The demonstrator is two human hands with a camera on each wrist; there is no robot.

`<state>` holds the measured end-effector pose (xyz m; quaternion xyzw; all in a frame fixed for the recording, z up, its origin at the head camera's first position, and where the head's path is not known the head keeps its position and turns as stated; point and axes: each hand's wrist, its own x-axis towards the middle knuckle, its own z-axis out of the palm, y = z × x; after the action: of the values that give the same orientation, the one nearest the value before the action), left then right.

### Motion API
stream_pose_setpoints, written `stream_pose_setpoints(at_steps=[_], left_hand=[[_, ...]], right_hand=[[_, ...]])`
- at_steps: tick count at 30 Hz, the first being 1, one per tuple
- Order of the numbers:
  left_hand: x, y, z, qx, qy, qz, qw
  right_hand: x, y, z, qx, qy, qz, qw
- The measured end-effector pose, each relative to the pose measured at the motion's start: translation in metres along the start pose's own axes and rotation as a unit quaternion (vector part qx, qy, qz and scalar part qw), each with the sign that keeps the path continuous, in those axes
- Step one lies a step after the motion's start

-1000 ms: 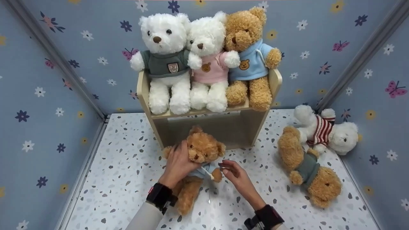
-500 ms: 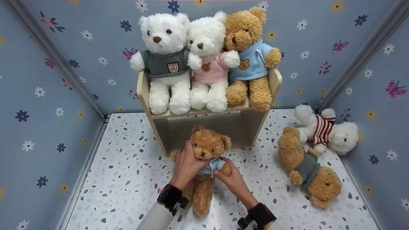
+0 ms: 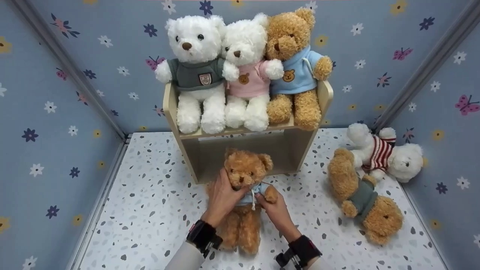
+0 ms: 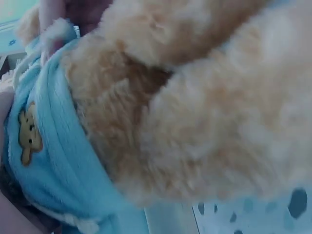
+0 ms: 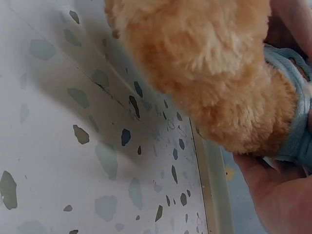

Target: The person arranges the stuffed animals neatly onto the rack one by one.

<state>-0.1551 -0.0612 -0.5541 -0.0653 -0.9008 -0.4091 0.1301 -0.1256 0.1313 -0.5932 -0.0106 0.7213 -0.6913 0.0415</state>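
Note:
A brown teddy bear (image 3: 243, 165) in a light blue hoodie (image 4: 63, 146) is held upright in front of the low shelf, facing me. My left hand (image 3: 222, 198) grips its upper body at the neck, thumb across under the chin. On the other side, my right hand (image 3: 278, 212) grips the bear around its arm and side, thumb on the hoodie front near the white drawstring (image 3: 253, 201). The right wrist view has the bear's furry leg (image 5: 204, 63) above the speckled floor. Most of the left hand's fingers are hidden behind the bear.
Seated on the wooden shelf (image 3: 325, 97) are a white bear in green (image 3: 198, 75), a white bear in pink (image 3: 247, 78) and a brown bear in blue (image 3: 294, 71). On the right floor lie a brown bear in green (image 3: 362, 202) and a white bear in stripes (image 3: 380, 153).
The held bear has moved right and turned more upright, facing forward. My right hand, earlier apart from it, has come in and taken hold of its arm and side.

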Motion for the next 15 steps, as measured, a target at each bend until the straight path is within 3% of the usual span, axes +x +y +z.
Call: stream_pose_setpoints(at_steps=[3,6,11,15], left_hand=[[-0.001,-0.006,-0.004,0.034,-0.025,0.024,0.9988],[-0.002,-0.013,-0.010,0.051,-0.058,0.024,0.9968],[-0.004,-0.024,-0.019,0.023,-0.089,-0.028,0.9953],[-0.006,-0.032,-0.021,-0.026,-0.083,-0.074,0.9935]], right_hand=[[0.002,0.001,-0.004,0.007,0.013,0.016,1.000],[0.003,0.001,-0.008,0.020,0.017,0.030,0.999],[0.005,-0.001,-0.016,0.043,0.019,0.046,0.998],[0.006,-0.003,-0.019,0.060,0.028,0.056,0.996]])
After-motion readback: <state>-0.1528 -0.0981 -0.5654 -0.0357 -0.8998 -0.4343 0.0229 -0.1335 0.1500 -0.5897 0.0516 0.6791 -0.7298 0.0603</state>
